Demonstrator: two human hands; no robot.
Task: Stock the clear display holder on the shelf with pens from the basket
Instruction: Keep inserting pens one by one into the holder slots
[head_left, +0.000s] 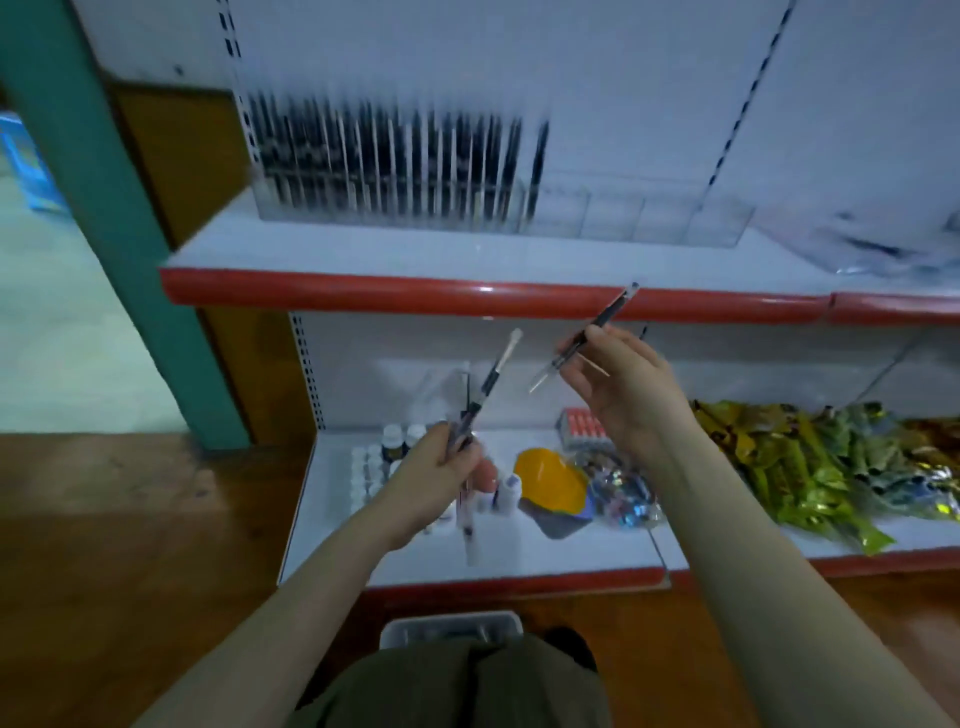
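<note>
Above the lap (457, 686), the left hand (441, 462) grips a few pens (485, 387) and the right hand (623, 384) pinches a dark pen (605, 317).

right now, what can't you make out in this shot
Head view only:
- stocked pens in the clear display holder: motion blur, count unreadable
- basket: mostly hidden behind the person's legs, contents unseen
- bundle of pens in the left hand: blurred, number unclear
- plastic bag on the upper shelf: blurred, cut by the right edge

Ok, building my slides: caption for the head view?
Left hand and right hand hold pens below the part-filled clear display holder on the shelf.
</note>
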